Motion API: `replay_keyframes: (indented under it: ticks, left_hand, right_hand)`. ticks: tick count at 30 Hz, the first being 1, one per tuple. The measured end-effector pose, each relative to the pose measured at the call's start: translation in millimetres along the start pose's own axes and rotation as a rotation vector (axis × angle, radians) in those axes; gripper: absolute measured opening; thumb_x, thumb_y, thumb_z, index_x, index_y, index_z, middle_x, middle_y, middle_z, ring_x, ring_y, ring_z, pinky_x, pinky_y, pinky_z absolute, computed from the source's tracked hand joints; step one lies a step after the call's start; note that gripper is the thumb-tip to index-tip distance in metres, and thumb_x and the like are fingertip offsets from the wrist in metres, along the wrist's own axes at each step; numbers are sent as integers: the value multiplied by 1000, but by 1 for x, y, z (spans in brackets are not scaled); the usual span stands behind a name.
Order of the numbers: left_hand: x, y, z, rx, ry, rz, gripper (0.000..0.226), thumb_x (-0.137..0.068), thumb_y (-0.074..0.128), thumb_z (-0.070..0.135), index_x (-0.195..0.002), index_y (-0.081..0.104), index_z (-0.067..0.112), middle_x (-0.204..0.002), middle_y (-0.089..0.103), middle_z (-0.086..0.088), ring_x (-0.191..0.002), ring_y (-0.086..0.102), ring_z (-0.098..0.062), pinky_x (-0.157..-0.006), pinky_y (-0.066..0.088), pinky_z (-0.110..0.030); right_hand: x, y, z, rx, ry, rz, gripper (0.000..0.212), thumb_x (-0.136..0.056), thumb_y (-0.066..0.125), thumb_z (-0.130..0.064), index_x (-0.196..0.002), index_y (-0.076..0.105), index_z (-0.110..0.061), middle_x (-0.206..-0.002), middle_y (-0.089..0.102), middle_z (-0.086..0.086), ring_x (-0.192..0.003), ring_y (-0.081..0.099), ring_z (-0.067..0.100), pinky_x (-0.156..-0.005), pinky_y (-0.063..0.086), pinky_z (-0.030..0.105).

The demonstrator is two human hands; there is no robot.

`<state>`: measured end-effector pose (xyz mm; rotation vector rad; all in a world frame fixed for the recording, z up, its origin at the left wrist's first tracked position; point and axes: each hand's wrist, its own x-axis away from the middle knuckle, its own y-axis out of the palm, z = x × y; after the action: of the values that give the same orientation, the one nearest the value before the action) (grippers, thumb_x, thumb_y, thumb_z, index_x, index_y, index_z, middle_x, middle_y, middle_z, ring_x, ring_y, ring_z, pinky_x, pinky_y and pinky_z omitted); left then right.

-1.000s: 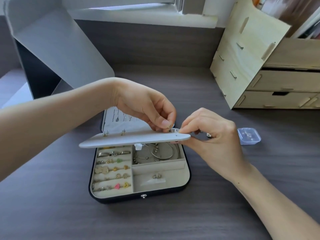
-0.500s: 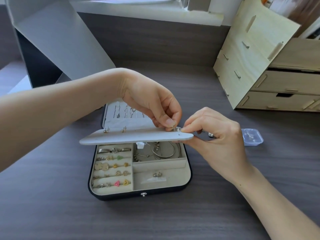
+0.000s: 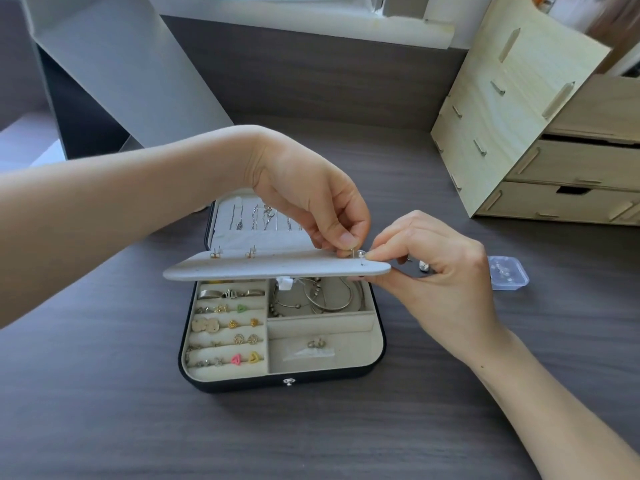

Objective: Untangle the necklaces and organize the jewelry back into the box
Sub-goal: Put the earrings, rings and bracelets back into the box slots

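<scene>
Starting at the left, our left hand (image 3: 304, 199) reaches in over the black jewellery box (image 3: 287, 381) with beige velvet lining, which sits open on the dark grey wood-grain desk (image 3: 104, 410); thin silver necklaces (image 3: 263, 218) hang in its raised lid (image 3: 223, 237) in what look like separate strands, small gold and coloured studs (image 3: 237, 359) sit in the ring rolls (image 3: 221, 348) on the box's left side, and silver bangles (image 3: 322, 301) lie in the rear right compartment. Above the box the flat pale grey earring panel (image 3: 277, 268) is held level, its long axis running left to right across the box, with two gold earrings (image 3: 216, 253) already seated near its left end. What the next move turns on is at the panel's right end: there the left thumb and forefinger are curled together, pinching a tiny silver stud earring (image 3: 354, 251) whose pin stands just above the panel's far edge, so the left hand is the one directly on it. Just to the right, our right hand (image 3: 440, 268) pinches the panel's right end, one digit beneath and the others on top, its fingertips right beside the stud. We judge the stud needs a short push down into the panel while the right hand braces it. Further right lie a small clear plastic lidded tub (image 3: 507, 277) and a pale plywood drawer unit (image 3: 554, 161)
</scene>
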<state>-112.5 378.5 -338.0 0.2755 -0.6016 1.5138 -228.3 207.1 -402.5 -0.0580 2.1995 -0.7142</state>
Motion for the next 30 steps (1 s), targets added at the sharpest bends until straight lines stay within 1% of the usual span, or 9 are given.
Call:
replay_keyframes:
  ticks: [4,7,13,18,25,30]
  left_hand:
    - [0,0,-1,20,2,10,25,-85,53,8,-69,69,20,-69,61,9,-65,53,-4,-65,44,-14]
    - [0,0,-1,21,8,5,27,-85,52,8,-69,69,22,-68,61,9,-65,53,-3,-65,43,-13]
    - [1,0,0,9,15,5,24,-86,52,8,-72,69,20,-73,62,7,-67,52,-5,-67,44,-15]
    - [1,1,1,14,17,8,24,-86,53,8,-73,69,19,-73,62,6,-67,52,-5,-67,43,-15]
    - [2,1,2,-8,20,22,18,-86,53,9,-76,66,16,-74,61,6,-66,51,-5,-67,43,-16]
    - [3,3,3,-29,26,24,25,-86,52,10,-72,67,24,-71,59,10,-66,50,-4,-67,43,-15]
  right_hand:
    - [0,0,0,6,-4,-1,16,-76,74,-17,-73,69,-2,-78,61,-2,-77,52,-3,-73,39,10]
    - [0,0,0,7,-1,-2,16,-75,75,-16,-72,69,-2,-77,61,-2,-77,51,-5,-72,39,10]
    - [-1,-1,-2,8,4,-3,16,-74,76,-16,-72,69,-2,-76,62,0,-76,53,-1,-71,40,12]
    - [-2,0,-2,11,12,-6,16,-73,79,-15,-72,69,-2,-77,62,-2,-75,53,-1,-71,40,11]
    - [-3,-1,-4,-2,42,-2,18,-74,76,-18,-71,69,-2,-75,63,2,-74,54,2,-71,40,12]
    - [-3,-1,-5,0,41,-15,17,-73,79,-17,-71,69,-3,-76,62,-1,-75,54,-1,-71,39,12]
